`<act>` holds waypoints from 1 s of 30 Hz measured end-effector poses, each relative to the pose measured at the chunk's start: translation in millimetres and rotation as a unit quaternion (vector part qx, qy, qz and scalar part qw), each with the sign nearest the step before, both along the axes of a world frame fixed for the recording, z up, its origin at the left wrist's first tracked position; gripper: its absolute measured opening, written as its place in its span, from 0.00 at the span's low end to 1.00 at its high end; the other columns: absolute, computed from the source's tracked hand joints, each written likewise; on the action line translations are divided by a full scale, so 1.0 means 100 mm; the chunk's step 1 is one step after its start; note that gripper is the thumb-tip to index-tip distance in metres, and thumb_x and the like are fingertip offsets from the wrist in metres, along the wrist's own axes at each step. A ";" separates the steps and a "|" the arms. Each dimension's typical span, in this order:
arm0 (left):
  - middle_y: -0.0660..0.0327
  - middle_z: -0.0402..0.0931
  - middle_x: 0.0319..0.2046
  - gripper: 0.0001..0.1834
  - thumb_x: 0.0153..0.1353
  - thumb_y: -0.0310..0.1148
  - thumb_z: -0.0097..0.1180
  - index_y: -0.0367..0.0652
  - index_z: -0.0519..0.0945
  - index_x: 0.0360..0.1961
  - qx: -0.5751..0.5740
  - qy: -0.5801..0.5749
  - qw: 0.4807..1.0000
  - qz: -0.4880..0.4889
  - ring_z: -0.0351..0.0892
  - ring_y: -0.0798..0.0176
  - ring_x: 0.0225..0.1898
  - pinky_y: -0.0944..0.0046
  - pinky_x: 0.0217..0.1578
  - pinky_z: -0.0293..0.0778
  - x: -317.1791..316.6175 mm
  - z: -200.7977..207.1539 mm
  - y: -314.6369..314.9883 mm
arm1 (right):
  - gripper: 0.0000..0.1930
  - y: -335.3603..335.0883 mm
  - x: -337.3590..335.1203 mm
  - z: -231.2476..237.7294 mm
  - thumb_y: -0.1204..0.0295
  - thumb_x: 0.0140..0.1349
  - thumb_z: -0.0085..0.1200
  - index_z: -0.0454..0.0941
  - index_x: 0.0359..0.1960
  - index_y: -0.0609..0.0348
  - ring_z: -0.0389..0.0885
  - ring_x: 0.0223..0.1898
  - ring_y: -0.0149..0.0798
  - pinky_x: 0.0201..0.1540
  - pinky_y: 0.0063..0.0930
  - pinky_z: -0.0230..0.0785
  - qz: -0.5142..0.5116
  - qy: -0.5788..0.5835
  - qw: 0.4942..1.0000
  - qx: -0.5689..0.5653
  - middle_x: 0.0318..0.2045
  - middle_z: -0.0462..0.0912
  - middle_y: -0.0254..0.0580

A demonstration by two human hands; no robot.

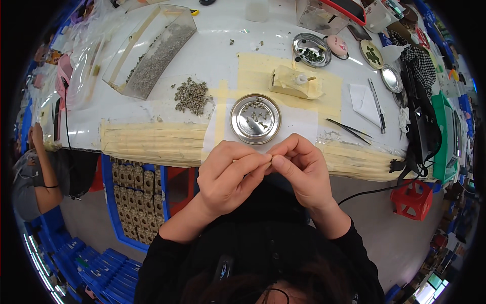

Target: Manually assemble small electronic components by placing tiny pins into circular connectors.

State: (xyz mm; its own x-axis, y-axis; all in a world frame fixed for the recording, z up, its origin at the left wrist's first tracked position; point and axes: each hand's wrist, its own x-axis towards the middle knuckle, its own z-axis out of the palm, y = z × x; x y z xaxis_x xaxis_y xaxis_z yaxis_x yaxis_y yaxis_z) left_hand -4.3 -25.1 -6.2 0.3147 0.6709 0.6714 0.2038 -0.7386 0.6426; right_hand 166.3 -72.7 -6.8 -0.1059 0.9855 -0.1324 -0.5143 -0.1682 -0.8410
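My left hand (230,175) and my right hand (302,169) meet fingertip to fingertip at the table's front edge. Both are closed in a pinch around something tiny, mostly hidden by the fingers. Just beyond them stands a round metal dish (238,133) with several small greyish pieces (259,115) scattered in it. A loose pile of similar small pieces (192,96) lies on the white tabletop to the left of the dish. To the right of the dish, black tweezers (349,129) rest near the table edge.
A clear bin (167,55) of small grey pieces stands at the far left. Beyond the dish sits a tape-covered block (296,83). Farther right are a metal plate with dark green pieces (311,49), a pen (376,104) and a green tray (445,137). Below left is a blue crate (109,202).
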 end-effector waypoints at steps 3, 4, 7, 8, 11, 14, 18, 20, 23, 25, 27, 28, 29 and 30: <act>0.59 0.79 0.29 0.16 0.44 0.16 0.70 0.36 0.85 0.37 0.022 0.024 0.999 0.024 0.79 0.59 0.29 0.65 0.27 0.73 0.01 0.00 -0.01 | 0.06 -0.03 -0.08 0.02 0.79 0.67 0.57 0.76 0.43 0.66 0.83 0.42 0.29 0.48 0.24 0.77 -0.063 -0.110 0.989 0.074 0.38 0.83 0.41; 0.59 0.79 0.29 0.16 0.44 0.16 0.70 0.36 0.85 0.37 0.024 0.028 0.999 0.028 0.79 0.59 0.29 0.65 0.27 0.73 0.01 0.01 -0.01 | 0.06 -0.05 -0.10 0.00 0.79 0.67 0.57 0.76 0.43 0.67 0.83 0.42 0.29 0.48 0.24 0.77 -0.083 -0.156 0.979 0.101 0.38 0.83 0.41; 0.59 0.79 0.29 0.15 0.45 0.16 0.70 0.36 0.85 0.37 0.004 0.014 0.999 0.030 0.79 0.60 0.29 0.66 0.27 0.73 0.02 0.00 -0.02 | 0.06 -0.05 -0.10 0.01 0.80 0.67 0.57 0.76 0.43 0.67 0.84 0.41 0.30 0.48 0.24 0.77 -0.090 -0.148 0.981 0.091 0.38 0.83 0.41; 0.59 0.79 0.29 0.15 0.45 0.16 0.70 0.36 0.85 0.37 -0.006 0.006 1.000 0.028 0.79 0.60 0.29 0.66 0.27 0.73 0.02 -0.01 -0.03 | 0.06 -0.04 -0.09 0.02 0.79 0.67 0.57 0.77 0.43 0.66 0.84 0.40 0.30 0.47 0.24 0.77 -0.082 -0.122 0.987 0.072 0.37 0.83 0.41; 0.60 0.79 0.31 0.12 0.49 0.17 0.69 0.36 0.85 0.36 -0.085 -0.030 0.996 -0.022 0.79 0.63 0.30 0.68 0.29 0.74 -0.02 0.01 -0.02 | 0.06 0.02 0.02 0.04 0.77 0.68 0.57 0.77 0.42 0.66 0.85 0.39 0.32 0.47 0.24 0.78 0.005 0.035 0.999 -0.040 0.37 0.84 0.40; 0.60 0.79 0.32 0.10 0.53 0.17 0.68 0.36 0.85 0.37 -0.161 -0.087 0.979 -0.086 0.80 0.65 0.32 0.69 0.30 0.74 -0.03 -0.02 0.02 | 0.06 0.05 0.07 0.00 0.75 0.68 0.57 0.78 0.43 0.65 0.85 0.38 0.33 0.46 0.25 0.79 0.054 0.104 0.991 -0.070 0.36 0.84 0.40; 0.59 0.80 0.32 0.10 0.53 0.17 0.67 0.37 0.85 0.38 -0.261 -0.194 0.938 -0.121 0.80 0.65 0.32 0.69 0.31 0.75 0.02 -0.11 0.00 | 0.07 0.04 0.07 0.02 0.75 0.68 0.57 0.78 0.44 0.65 0.85 0.38 0.34 0.46 0.26 0.79 0.053 0.124 0.988 -0.081 0.37 0.84 0.41; 0.59 0.80 0.32 0.10 0.53 0.17 0.67 0.36 0.85 0.38 -0.251 -0.202 0.940 -0.109 0.80 0.65 0.32 0.69 0.30 0.75 0.04 -0.11 0.01 | 0.07 0.04 0.05 0.03 0.75 0.68 0.57 0.78 0.44 0.65 0.86 0.39 0.34 0.46 0.26 0.80 0.040 0.122 0.988 -0.084 0.37 0.84 0.41; 0.59 0.79 0.31 0.11 0.52 0.17 0.68 0.36 0.85 0.37 -0.137 -0.099 0.985 -0.044 0.80 0.63 0.30 0.68 0.30 0.75 0.02 -0.07 0.04 | 0.07 0.04 0.04 0.02 0.76 0.68 0.57 0.78 0.44 0.64 0.86 0.40 0.34 0.47 0.27 0.80 0.031 0.106 0.992 -0.067 0.38 0.84 0.42; 0.59 0.79 0.31 0.12 0.50 0.17 0.68 0.35 0.85 0.37 -0.043 -0.048 0.998 -0.006 0.80 0.61 0.30 0.67 0.29 0.75 0.05 -0.03 0.03 | 0.07 0.02 0.01 -0.01 0.78 0.67 0.58 0.78 0.44 0.65 0.85 0.41 0.34 0.48 0.27 0.80 0.006 0.107 0.993 -0.052 0.39 0.84 0.43; 0.58 0.79 0.31 0.13 0.48 0.17 0.69 0.35 0.84 0.37 0.016 -0.006 1.000 0.017 0.80 0.60 0.30 0.66 0.29 0.75 0.05 0.01 0.03 | 0.07 0.02 -0.02 -0.02 0.80 0.66 0.58 0.77 0.44 0.65 0.85 0.42 0.34 0.48 0.27 0.80 -0.017 0.096 0.995 -0.027 0.39 0.84 0.43; 0.58 0.80 0.32 0.14 0.48 0.17 0.69 0.35 0.84 0.38 0.028 0.010 0.999 0.022 0.80 0.60 0.31 0.66 0.30 0.75 0.04 0.03 0.03 | 0.07 0.02 -0.03 -0.01 0.81 0.66 0.57 0.77 0.44 0.66 0.85 0.42 0.34 0.49 0.28 0.80 -0.029 0.083 0.996 -0.010 0.40 0.84 0.43; 0.58 0.80 0.32 0.14 0.48 0.17 0.70 0.36 0.84 0.38 0.040 0.027 0.999 0.025 0.80 0.60 0.32 0.66 0.30 0.75 0.04 0.04 0.02 | 0.07 0.02 -0.04 0.00 0.82 0.66 0.57 0.77 0.44 0.66 0.85 0.43 0.34 0.49 0.28 0.80 -0.040 0.071 0.997 0.008 0.40 0.84 0.44; 0.58 0.80 0.32 0.15 0.46 0.17 0.70 0.35 0.84 0.38 0.052 0.036 0.997 0.032 0.79 0.59 0.31 0.66 0.29 0.74 0.04 0.05 0.03 | 0.07 0.02 -0.05 0.00 0.82 0.66 0.57 0.77 0.44 0.67 0.85 0.43 0.34 0.50 0.28 0.80 -0.058 0.012 0.997 0.045 0.40 0.84 0.44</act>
